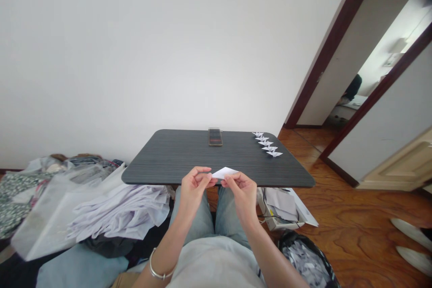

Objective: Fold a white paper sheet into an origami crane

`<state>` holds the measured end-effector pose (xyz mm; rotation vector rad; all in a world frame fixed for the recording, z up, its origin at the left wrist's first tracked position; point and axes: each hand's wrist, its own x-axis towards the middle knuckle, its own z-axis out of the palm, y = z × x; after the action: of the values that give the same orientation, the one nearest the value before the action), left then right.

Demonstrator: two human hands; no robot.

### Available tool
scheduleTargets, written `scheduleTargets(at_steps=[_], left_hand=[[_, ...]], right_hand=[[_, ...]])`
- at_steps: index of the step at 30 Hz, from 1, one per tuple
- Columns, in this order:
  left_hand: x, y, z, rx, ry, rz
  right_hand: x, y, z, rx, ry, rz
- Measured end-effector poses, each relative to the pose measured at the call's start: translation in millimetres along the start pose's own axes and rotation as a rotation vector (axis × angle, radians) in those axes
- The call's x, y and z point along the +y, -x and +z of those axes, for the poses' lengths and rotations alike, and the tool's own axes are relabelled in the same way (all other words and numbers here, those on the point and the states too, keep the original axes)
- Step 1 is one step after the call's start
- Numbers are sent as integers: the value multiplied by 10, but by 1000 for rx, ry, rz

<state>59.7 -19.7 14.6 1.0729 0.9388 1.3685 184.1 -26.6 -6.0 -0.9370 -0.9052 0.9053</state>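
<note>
A folded piece of white paper (224,172) is held over the near edge of the dark table (182,155). My left hand (195,183) pinches its left corner between thumb and fingers. On the other side, my right hand (240,186) grips the right part of the paper, its thumb and fingertips closed on it. The paper has a flat, pointed shape with its peak toward the wall. Several white folded paper cranes (269,148) stand in a slanting row along the table's right side.
At the table's back edge lies a phone (215,137). Piled clothes and plastic bags (84,198) sit at the left. Below the table's right side are a white box with papers (280,209) and a black bag of paper scraps (305,263). A doorway (324,81) opens at the right.
</note>
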Motion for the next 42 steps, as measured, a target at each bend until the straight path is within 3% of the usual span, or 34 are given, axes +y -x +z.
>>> scheduleTargets(at_steps=[4, 9, 29, 42], left_hand=[[-14, -12, -53, -23, -67, 95], [-44, -54, -150, -96, -319, 263], [114, -138, -275, -282, -468, 273], [126, -159, -290, -218, -493, 295]], right_hand=[[-2, -4, -3, 4, 14, -15], [-10, -12, -9, -9, 11, -9], [-15, -12, -39, -69, 1, 28], [-10, 1, -32, -81, -6, 38]])
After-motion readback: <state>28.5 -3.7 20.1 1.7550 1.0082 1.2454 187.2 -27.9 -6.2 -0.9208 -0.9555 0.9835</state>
